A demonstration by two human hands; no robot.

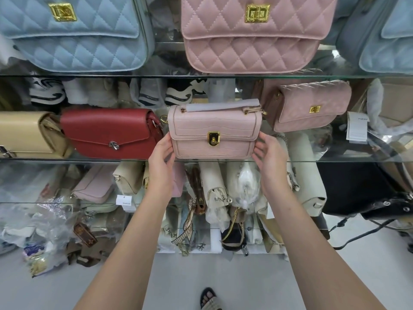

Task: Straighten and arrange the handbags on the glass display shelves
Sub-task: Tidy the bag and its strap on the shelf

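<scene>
A pale pink croc-textured handbag point(214, 128) with a gold clasp stands upright on the middle glass shelf point(89, 160), near its front edge. My left hand point(162, 157) grips its lower left corner and my right hand point(268, 155) holds its lower right side. To its left sits a red flap bag point(109, 130) and a beige bag point(29, 133). To its right, a dusty pink quilted bag point(310, 106) rests tilted. On the upper shelf stand a blue quilted bag point(76, 34) and a pink quilted bag point(254, 34).
Another blue bag point(384, 36) is at the top right. Lower shelves hold cream bags point(308, 175), a black studded bag point(362, 191), wrapped items and loose plastic point(44, 220). A paper tag point(357, 126) hangs at the right. My sandalled foot point(209, 298) is on the grey floor.
</scene>
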